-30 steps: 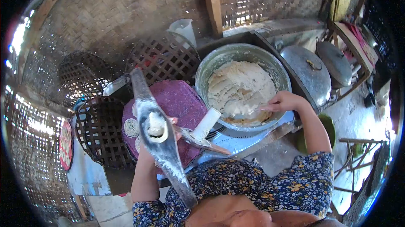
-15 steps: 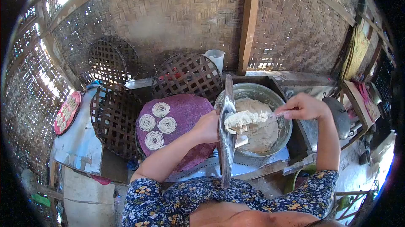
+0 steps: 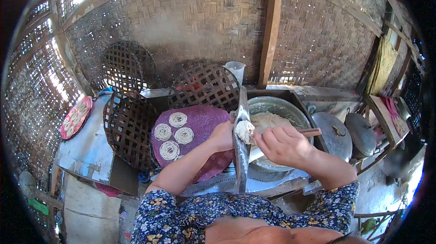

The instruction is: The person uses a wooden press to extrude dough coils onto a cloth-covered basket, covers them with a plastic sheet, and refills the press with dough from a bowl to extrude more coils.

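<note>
My left hand (image 3: 221, 136) is closed around a long wooden press (image 3: 242, 153), flour-dusted and seen edge-on. A white cylinder (image 3: 255, 153) sticks out from the press's right side. My right hand (image 3: 284, 144) is closed on a utensil with a brown handle (image 3: 311, 132); its working end is hidden by dough and fingers. A lump of pale dough (image 3: 245, 131) sits against the press, just left of those fingers. Behind my right hand is a metal basin (image 3: 299, 110) holding more dough (image 3: 268, 120). Left of the press, a round purple mat (image 3: 204, 123) carries several noodle swirls (image 3: 177, 119).
Woven lattice trays (image 3: 129, 130) lean at the left and back. A translucent jug (image 3: 235, 69) stands behind the basin. Pot lids (image 3: 334, 130) lie to the right. A pink tray (image 3: 76, 118) with more swirls rests at far left. A wooden post (image 3: 271, 30) rises at the back.
My right hand has moved left and down to the press, bringing the dough-laden utensil against it. My left hand still grips the press. The view has shifted slightly.
</note>
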The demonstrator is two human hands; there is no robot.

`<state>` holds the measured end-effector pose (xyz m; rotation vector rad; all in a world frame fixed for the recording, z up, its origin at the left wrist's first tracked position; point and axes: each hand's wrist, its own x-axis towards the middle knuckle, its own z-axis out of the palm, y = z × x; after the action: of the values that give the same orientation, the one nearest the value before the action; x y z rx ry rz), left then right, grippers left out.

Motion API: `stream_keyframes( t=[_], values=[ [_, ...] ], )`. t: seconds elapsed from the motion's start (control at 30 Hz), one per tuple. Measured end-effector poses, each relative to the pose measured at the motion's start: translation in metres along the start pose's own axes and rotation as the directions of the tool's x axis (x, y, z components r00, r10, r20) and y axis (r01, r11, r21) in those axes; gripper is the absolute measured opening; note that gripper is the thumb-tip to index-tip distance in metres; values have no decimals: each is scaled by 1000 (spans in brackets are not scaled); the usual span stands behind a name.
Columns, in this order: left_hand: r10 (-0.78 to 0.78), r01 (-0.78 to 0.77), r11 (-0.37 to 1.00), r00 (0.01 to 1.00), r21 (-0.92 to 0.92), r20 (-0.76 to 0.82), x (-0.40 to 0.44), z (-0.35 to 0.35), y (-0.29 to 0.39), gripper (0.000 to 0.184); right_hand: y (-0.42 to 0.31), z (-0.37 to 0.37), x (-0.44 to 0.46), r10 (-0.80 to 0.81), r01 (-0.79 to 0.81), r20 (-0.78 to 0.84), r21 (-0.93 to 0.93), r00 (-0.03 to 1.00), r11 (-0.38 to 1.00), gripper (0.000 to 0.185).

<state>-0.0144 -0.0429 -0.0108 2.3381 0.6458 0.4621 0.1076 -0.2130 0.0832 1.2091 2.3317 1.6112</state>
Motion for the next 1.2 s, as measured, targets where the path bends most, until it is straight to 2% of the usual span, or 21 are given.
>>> stream_keyframes(
  t=[0.07, 0.13, 0.2, 0.23, 0.3, 0.4, 0.43, 0.53, 0.67, 0.73, 0.77, 0.87, 0.97, 1.0, 1.07, 1.1, 1.17, 1.2],
  values=[
    [74, -74, 997, 997, 26, -29, 2, 4, -15, 45, 8, 4, -11, 73, -71, -7, 128, 997, 989, 19],
    [57, -55, 998, 997, 29, -56, 6, 8, -33, 42, 27, -6, -18, 163, -158, 0, 253, 987, 955, 19],
    [66, -68, 998, 991, -12, -114, 8, 5, -40, 40, 46, -25, -25, 306, -317, 85, 290, 948, 903, 21],
    [20, -17, 999, 999, 51, -48, 7, -1, -37, 41, 55, -31, -28, 347, -352, 67, 289, 935, 890, 21],
    [-9, 11, 997, 1000, 76, -26, 3, -4, -31, 40, 66, -39, -31, 434, -428, 46, 289, 900, 856, 21],
    [31, -28, 999, 998, 42, -61, 5, 2, -29, 40, 66, -36, -24, 379, -369, 26, 297, 925, 881, 22],
    [53, -52, 998, 995, 18, -86, 5, 4, -26, 40, 64, -33, -23, 353, -351, 46, 283, 934, 893, 17],
    [43, -42, 998, 999, 51, -23, -6, -11, 2, 47, 63, -34, -18, 256, -270, 90, 234, 963, 934, 11],
    [-50, 46, 992, 998, 118, 34, -5, -5, 7, 53, 37, -10, -4, 162, -167, 43, 333, 986, 928, 10],
    [-60, 53, 988, 997, 144, 46, -5, -5, 14, 54, 25, 1, 3, 120, -126, 40, 306, 992, 944, 12],
    [-142, 131, 979, 988, 154, 61, -5, -6, 16, 52, 21, 5, 4, 96, -103, 37, 293, 995, 951, 12],
    [-15, 26, 984, 998, 176, -61, -4, 0, 1, 46, 21, 9, 1, 90, -110, 81, 300, 993, 948, 15],
    [5, 9, 983, 997, 183, -78, 0, -10, -17, 43, 42, -9, -12, 240, -270, 132, 314, 962, 910, 18],
    [0, 8, 995, 997, 97, -77, 1, -15, -25, 41, 46, -12, -20, 376, -387, 99, 335, 921, 859, 21],
    [-7, 1, 997, 997, -81, -71, 2, -22, -41, 39, 54, -8, -36, 539, -526, 79, 372, 839, 765, 25],
    [-39, 28, 990, 996, -140, -77, 2, -20, -42, 35, 53, -1, -41, 564, -562, 113, 372, 818, 739, 26],
    [-10, -17, 951, 996, -309, -85, 7, -7, -53, 32, 45, 18, -50, 626, -646, 187, 363, 757, 672, 26],
    [6, -41, 919, 996, -392, -90, 9, -5, -53, 30, 42, 23, -52, 610, -632, 196, 385, 768, 672, 26]
  ],
)
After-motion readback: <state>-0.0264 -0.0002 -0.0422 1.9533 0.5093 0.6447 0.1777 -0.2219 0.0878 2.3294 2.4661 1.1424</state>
